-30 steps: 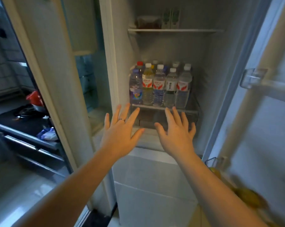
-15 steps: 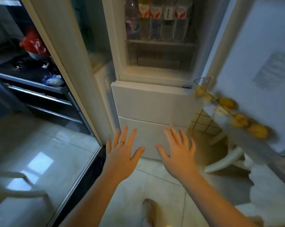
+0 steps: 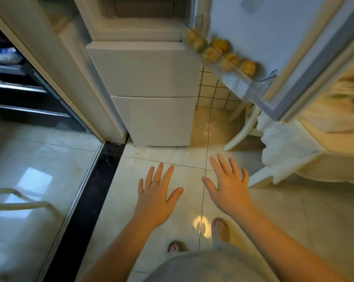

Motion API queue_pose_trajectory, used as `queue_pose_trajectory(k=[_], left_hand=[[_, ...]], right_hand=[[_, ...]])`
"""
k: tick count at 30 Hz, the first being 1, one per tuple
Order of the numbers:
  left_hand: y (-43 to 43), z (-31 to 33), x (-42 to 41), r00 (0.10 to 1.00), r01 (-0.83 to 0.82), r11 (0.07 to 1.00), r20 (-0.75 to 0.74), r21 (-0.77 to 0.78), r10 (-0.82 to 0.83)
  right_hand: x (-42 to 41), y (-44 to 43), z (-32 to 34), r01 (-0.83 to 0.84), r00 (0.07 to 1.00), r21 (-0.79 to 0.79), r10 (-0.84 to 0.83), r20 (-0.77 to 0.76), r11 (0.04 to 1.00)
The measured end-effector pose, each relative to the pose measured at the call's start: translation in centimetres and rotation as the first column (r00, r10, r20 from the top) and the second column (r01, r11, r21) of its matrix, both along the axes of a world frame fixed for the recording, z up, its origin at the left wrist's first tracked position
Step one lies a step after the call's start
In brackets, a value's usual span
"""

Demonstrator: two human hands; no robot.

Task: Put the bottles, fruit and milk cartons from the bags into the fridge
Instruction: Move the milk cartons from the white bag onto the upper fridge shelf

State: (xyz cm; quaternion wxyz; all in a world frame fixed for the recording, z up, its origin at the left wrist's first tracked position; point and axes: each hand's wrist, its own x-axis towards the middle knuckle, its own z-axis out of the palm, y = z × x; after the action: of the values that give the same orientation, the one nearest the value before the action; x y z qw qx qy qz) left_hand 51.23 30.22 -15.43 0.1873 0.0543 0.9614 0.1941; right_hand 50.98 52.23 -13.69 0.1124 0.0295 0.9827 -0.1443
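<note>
Head view: your left hand (image 3: 157,192) & right hand (image 3: 227,186) hang spread, fingers straight, holding nothing, over the floor (image 3: 294,220). Fruit (image 3: 218,53) sits in the open fridge door (image 3: 273,27) shelf; no bags in sight. Risk: bump that door w/ a shoulder & fruit may spill.

Mixed light. Warm yellow cast on the floor (image 3: 273,220) at centre and right, cooler grey-blue behind the glass panel (image 3: 39,159) at left. Small bright glare patch on the tiles beside the foot (image 3: 220,228); pale window reflection on the left side. Dark shelves (image 3: 29,98) at upper left in deep shadow, detail lost. Motion blur on the fruit (image 3: 218,51) in the fridge door (image 3: 273,27) and on the cloth (image 3: 345,94) at far right. Left hand (image 3: 157,192) and right hand (image 3: 227,186) fairly sharp, evenly lit. Wide-angle bending of the door frame (image 3: 49,64) toward the edges.
</note>
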Motion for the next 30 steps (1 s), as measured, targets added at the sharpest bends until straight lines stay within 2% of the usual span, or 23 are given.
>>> queue_pose_trajectory(k=[7,14,22,30], left_hand=[[11.8,-0.6,2.3,0.991,0.134,0.991,0.016,-0.004,-0.134],[29.2,-1.3,3.5,0.984,0.177,0.984,-0.019,-0.003,-0.177],[47.8,-0.6,5.6,0.988,0.152,0.985,-0.02,0.078,-0.151],[57.8,0.4,3.7,0.989,0.14,0.984,-0.057,0.114,-0.134]], right_hand=[[3.9,11.3,-0.9,0.11,0.994,-0.024,-0.11,-0.011,0.994],[6.7,28.2,-1.3,0.15,0.985,-0.038,-0.153,-0.078,0.988],[8.6,47.1,0.1,0.127,0.99,-0.017,-0.128,-0.051,0.992],[6.0,58.3,2.1,-0.04,0.997,0.002,0.04,-0.072,0.999]])
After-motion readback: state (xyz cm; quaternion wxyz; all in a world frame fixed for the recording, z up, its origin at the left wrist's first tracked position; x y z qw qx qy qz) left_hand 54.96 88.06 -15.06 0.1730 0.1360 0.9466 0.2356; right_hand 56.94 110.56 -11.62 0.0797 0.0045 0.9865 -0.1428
